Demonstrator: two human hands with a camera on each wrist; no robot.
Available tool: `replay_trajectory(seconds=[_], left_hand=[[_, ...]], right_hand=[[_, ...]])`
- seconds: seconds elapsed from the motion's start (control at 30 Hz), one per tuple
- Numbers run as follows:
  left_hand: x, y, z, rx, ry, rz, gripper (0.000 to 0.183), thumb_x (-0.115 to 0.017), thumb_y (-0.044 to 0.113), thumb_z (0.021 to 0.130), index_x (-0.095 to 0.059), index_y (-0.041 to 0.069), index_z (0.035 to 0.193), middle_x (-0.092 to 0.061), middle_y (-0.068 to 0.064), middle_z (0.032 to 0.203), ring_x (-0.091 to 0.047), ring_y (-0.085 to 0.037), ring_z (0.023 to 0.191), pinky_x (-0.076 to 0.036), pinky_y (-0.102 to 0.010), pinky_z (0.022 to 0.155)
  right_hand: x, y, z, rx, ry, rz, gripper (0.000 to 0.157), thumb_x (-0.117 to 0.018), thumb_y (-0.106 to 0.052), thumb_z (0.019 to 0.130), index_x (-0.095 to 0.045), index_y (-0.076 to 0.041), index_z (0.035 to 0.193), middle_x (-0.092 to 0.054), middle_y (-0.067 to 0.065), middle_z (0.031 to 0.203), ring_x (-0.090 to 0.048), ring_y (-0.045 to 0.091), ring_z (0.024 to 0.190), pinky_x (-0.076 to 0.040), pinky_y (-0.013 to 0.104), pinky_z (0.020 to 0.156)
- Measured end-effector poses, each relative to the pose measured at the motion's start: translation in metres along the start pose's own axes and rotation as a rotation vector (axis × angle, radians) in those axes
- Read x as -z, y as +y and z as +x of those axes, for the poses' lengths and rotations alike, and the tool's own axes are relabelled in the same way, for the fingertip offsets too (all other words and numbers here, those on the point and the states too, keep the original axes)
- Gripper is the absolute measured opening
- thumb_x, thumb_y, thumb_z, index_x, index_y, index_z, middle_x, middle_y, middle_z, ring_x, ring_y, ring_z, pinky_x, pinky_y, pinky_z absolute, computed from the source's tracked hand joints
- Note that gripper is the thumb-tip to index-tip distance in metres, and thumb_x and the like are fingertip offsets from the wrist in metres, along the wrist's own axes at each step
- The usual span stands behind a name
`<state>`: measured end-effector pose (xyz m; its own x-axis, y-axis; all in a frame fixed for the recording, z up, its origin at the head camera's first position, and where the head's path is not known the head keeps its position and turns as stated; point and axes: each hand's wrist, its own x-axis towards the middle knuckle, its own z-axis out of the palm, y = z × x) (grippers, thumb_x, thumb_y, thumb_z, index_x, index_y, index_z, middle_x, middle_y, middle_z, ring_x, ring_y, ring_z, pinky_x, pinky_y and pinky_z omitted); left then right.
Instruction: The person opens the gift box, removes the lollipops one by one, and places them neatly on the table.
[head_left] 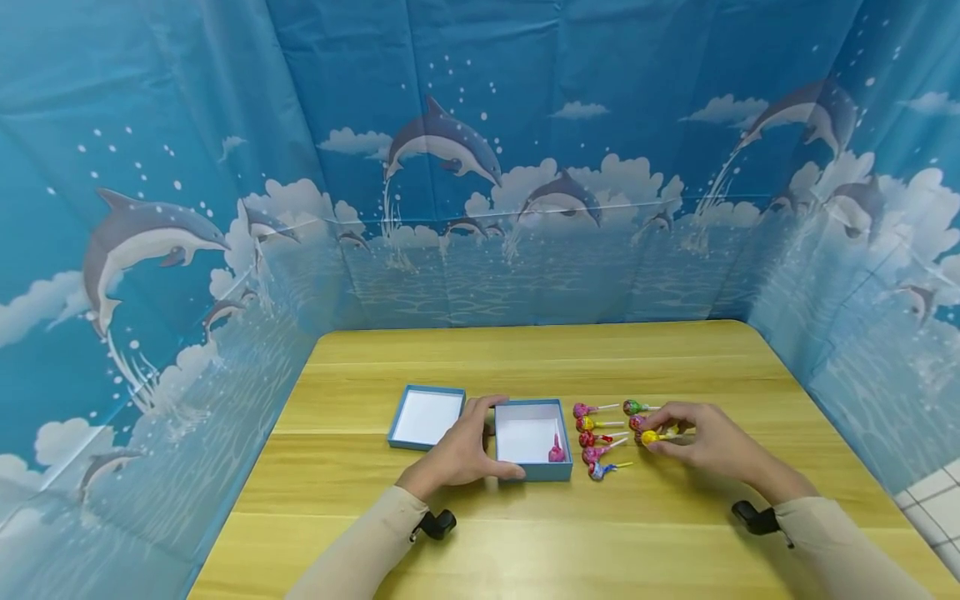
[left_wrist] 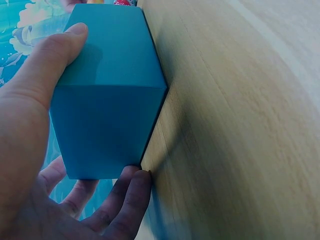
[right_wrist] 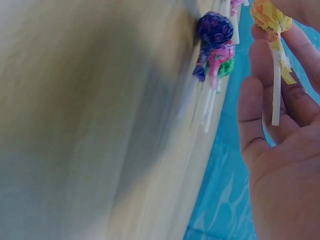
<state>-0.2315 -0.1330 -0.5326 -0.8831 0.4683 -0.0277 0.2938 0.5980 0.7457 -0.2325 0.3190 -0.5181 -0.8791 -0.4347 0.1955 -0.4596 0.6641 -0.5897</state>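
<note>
My left hand [head_left: 467,448] grips an open blue box [head_left: 546,472], its thumb along the front wall and its fingers round the left and far sides. One pink lollipop [head_left: 556,453] lies inside on the white bottom. To the right, my right hand [head_left: 708,440] pinches a yellow-wrapped lollipop [right_wrist: 270,19] by its candy head, the white stick pointing back toward the palm. In the right wrist view, a purple lollipop [right_wrist: 215,30], a pink one [right_wrist: 220,54] and a green one [right_wrist: 226,68] lie on the table close by.
A column of several lollipops, including a yellow one [head_left: 585,424], a red one [head_left: 587,438] and a blue one [head_left: 596,471], lies between the box and my right hand. The blue lid [head_left: 427,417] rests inside-up left of the box. A dolphin-print curtain [head_left: 480,275] surrounds the wooden table [head_left: 525,358].
</note>
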Motion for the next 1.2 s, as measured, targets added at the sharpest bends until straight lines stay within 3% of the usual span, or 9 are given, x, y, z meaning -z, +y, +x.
replay_trajectory(seconds=[0.17,0.4,0.83,1.2], left_hand=[[0.0,0.001,-0.001,0.007,-0.001,0.003,0.117,-0.101,0.054,0.091,-0.032,0.031,0.182,-0.05,-0.013,0.161,-0.064,-0.023,0.133,-0.06,-0.05,0.111],[0.0,0.002,-0.001,0.012,0.002,0.008,0.118,-0.101,0.055,0.091,-0.031,0.029,0.183,-0.05,-0.012,0.161,-0.063,-0.022,0.131,-0.059,-0.05,0.111],[-0.001,0.0,0.001,-0.012,0.009,0.013,0.118,-0.101,0.054,0.091,-0.032,0.026,0.183,-0.051,-0.014,0.156,-0.063,-0.022,0.127,-0.059,-0.05,0.11],[0.0,0.001,0.0,0.0,0.003,0.014,0.118,-0.101,0.055,0.091,-0.032,0.028,0.183,-0.05,-0.013,0.162,-0.062,-0.023,0.129,-0.058,-0.051,0.112]], right_hand=[[-0.004,0.006,-0.005,0.004,-0.011,0.02,0.023,-0.095,-0.019,0.1,-0.087,-0.027,0.121,-0.087,-0.005,0.123,-0.075,-0.004,0.105,-0.069,0.029,0.091],[-0.009,0.011,-0.008,0.029,-0.012,0.009,0.026,-0.097,-0.02,0.099,-0.086,-0.03,0.12,-0.085,-0.01,0.12,-0.074,-0.004,0.105,-0.068,0.027,0.089],[-0.017,0.014,-0.012,0.057,-0.009,0.014,0.028,-0.099,-0.017,0.095,-0.088,-0.027,0.119,-0.079,-0.012,0.114,-0.071,-0.002,0.103,-0.067,0.026,0.084],[-0.019,0.015,-0.014,0.092,0.033,-0.062,0.03,-0.101,-0.016,0.093,-0.089,-0.026,0.12,-0.077,-0.015,0.11,-0.069,0.0,0.099,-0.061,0.028,0.079]])
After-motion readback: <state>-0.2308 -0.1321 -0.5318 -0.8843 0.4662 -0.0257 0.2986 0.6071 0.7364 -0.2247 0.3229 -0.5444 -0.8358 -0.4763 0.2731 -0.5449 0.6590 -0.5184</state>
